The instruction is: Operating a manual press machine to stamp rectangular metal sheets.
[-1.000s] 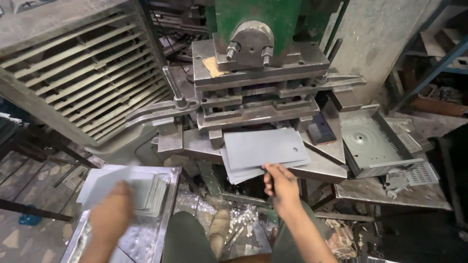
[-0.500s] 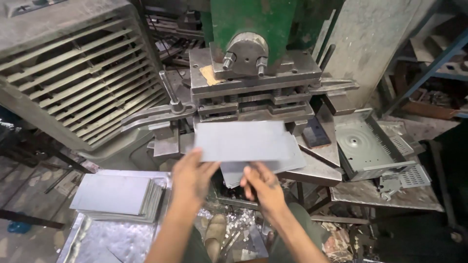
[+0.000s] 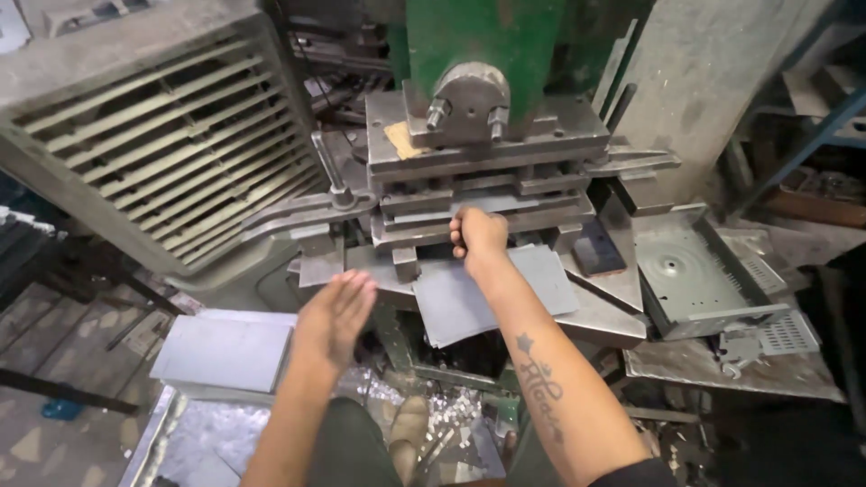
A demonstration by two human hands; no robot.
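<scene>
My right hand (image 3: 478,236) is closed at the mouth of the press die (image 3: 487,203), gripping the near edge of a thin grey metal sheet (image 3: 510,206) that lies inside the die slot. My left hand (image 3: 338,311) hovers open, palm down, to the left of the die and holds nothing. Just below my right wrist, a small stack of grey sheets (image 3: 505,302) rests on the press table. Another stack of flat grey sheets (image 3: 225,352) lies at the lower left, close to my left hand.
The green press body (image 3: 487,45) rises behind the die. A large louvred metal housing (image 3: 153,144) fills the left. A formed metal tray part (image 3: 695,271) sits on the right. Metal scrap (image 3: 451,410) litters the floor near my foot.
The sheet held in both hands has gone into the die slot. My left hand let go and drew back to the left; my right hand moved forward with the sheet.
</scene>
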